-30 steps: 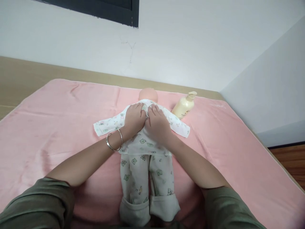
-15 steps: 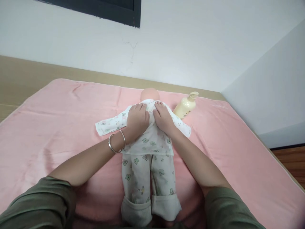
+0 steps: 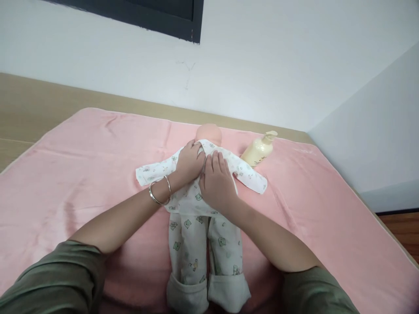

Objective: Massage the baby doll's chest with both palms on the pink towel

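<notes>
A baby doll lies on the pink sheet, its bald head (image 3: pixel 208 133) toward the wall. It wears a white patterned top (image 3: pixel 250 174) with both sleeves spread and matching trousers (image 3: pixel 193 248) with turned-up cuffs. My left hand (image 3: pixel 190 162), below a wrist with silver bangles, rests on the chest near the collar; its fingers curl at the fabric, and whether they pinch it is unclear. Flat on the middle of the top lies my right hand (image 3: pixel 216 181), fingers stretched toward the collar, its thumb side close to my left hand.
A pale yellow pump bottle (image 3: pixel 258 150) leans beside the doll's right-hand sleeve in view. Around the pink sheet (image 3: pixel 108 144) runs a wooden edge (image 3: pixel 42 93), with a white wall behind and a dark frame above.
My right hand has moved down and inward from the shoulder area to the middle of the top. My left hand has stayed near the collar. The view has shifted slightly.
</notes>
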Motion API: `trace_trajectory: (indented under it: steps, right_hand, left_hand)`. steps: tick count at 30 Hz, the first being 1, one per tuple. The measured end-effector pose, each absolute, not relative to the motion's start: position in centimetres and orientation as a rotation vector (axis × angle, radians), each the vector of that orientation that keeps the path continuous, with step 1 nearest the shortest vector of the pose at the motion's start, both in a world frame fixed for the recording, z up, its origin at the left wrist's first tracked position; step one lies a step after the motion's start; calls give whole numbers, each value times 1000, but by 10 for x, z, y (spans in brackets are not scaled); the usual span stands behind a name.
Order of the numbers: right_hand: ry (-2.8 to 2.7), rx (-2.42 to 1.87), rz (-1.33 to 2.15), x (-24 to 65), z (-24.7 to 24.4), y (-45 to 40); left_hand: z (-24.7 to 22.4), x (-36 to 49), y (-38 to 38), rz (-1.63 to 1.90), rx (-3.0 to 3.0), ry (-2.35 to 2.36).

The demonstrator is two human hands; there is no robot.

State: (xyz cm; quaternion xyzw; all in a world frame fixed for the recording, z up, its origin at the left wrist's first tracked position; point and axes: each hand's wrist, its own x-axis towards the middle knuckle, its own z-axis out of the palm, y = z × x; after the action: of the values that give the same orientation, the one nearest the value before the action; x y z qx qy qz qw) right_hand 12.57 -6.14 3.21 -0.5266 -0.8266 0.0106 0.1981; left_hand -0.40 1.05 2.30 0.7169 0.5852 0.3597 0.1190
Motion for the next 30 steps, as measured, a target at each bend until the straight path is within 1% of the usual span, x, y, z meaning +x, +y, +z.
trace_trajectory:
  steps: [5, 9, 13, 18, 21, 24, 28, 30]
  right_hand:
    - [-2187, -1459, 286, 152, 37, -8]
    - [-2148, -1486, 301, 167, 40, 21]
    - [-2225, -1582, 157, 157, 42, 5]
    - [-2243, -1558, -21, 135, 33, -37]
    - [-2217, -1523, -5, 132, 28, -47]
    - [-2194, -1489, 72, 139, 30, -33]
    - [-2175, -1522, 201, 153, 40, 0]
    - [-2164, -1549, 209, 157, 43, 9]
  left_hand:
    - [20, 10, -18, 1042, 2332, 1730]
    - [19, 20, -40, 1051, 2497, 1693]
    - [24, 16, -32, 1023, 2449, 1668]
    - [35, -6, 1, 895, 2149, 1732]
    - [36, -9, 6, 877, 2060, 1822]
    - [34, -1, -5, 859, 2222, 1874]
    - [29, 13, -32, 952, 2501, 1775]
    - [28, 17, -40, 1011, 2547, 1710]
